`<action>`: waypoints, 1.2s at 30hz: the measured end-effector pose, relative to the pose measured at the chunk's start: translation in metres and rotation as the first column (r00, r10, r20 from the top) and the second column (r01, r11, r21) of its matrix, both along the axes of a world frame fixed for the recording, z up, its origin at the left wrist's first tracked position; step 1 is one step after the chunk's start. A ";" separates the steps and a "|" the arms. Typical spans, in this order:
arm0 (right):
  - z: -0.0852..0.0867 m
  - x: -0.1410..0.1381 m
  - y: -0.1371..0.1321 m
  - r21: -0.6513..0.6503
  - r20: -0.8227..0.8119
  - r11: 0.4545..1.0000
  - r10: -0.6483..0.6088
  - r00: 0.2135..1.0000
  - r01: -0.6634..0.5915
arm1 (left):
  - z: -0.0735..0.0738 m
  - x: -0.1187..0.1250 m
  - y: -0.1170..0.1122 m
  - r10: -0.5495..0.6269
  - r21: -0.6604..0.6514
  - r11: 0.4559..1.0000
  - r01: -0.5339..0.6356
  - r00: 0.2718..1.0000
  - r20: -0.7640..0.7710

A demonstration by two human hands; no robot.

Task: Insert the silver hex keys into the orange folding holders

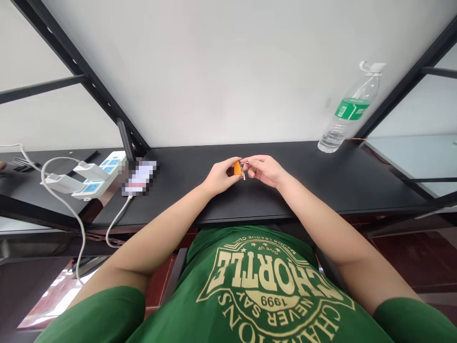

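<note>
I'm seeing left hand [222, 176] pinching orange piece [237, 168] between thumb and fingers, right hand [264, 169] pinching thin metal rod [244, 163] just beside it. Orange piece sitting between hands, over black table [339, 186]. Risk, I'm judging: rod slipping if right fingertips are gripping loosely; orange piece twisting if left pinch is proving light.

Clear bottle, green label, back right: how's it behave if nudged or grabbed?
The bottle would probably tip if pushed high, since it stands tall on a narrow base. Its clear plastic sides look thin, so a firm squeeze may dent them. It seems only partly filled, so most weight likely sits low.
</note>
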State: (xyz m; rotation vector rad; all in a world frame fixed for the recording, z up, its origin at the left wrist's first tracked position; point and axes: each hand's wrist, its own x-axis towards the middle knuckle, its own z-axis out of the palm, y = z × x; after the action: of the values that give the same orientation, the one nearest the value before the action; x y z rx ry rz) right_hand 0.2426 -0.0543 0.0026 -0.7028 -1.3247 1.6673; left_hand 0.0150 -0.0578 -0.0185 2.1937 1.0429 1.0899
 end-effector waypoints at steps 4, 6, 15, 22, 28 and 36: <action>-0.004 -0.002 0.001 0.000 0.043 0.999 -0.032 0.999 0.032 | 0.005 0.001 -0.003 -0.057 -0.016 0.998 0.056 0.998 -0.023; -0.007 -0.005 0.001 0.048 0.097 0.997 -0.071 0.993 0.067 | 0.007 0.001 -0.004 -0.055 -0.018 0.998 0.055 0.998 -0.042; -0.009 -0.011 -0.002 0.170 0.137 0.977 -0.152 0.979 0.128 | 0.003 0.001 -0.003 -0.029 -0.020 0.999 0.029 0.999 0.029; -0.016 -0.016 0.001 0.022 0.042 0.997 -0.070 0.997 0.069 | 0.002 0.003 -0.005 0.004 0.007 1.000 -0.004 1.000 0.000; -0.020 -0.012 0.005 0.431 0.431 0.895 -0.314 0.846 0.113 | 0.007 0.004 -0.008 0.014 0.053 0.999 -0.007 0.991 -0.132; -0.021 0.012 0.023 0.533 0.844 0.829 -0.508 0.173 -0.170 | 0.001 -0.001 -0.002 0.025 0.026 0.999 -0.021 0.984 -0.178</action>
State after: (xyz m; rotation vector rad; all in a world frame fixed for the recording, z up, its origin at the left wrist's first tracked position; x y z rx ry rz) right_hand 0.2550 -0.0316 -0.0180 -1.6614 -2.3325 0.3150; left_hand 0.0144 -0.0600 -0.0178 2.3389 1.1384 0.9334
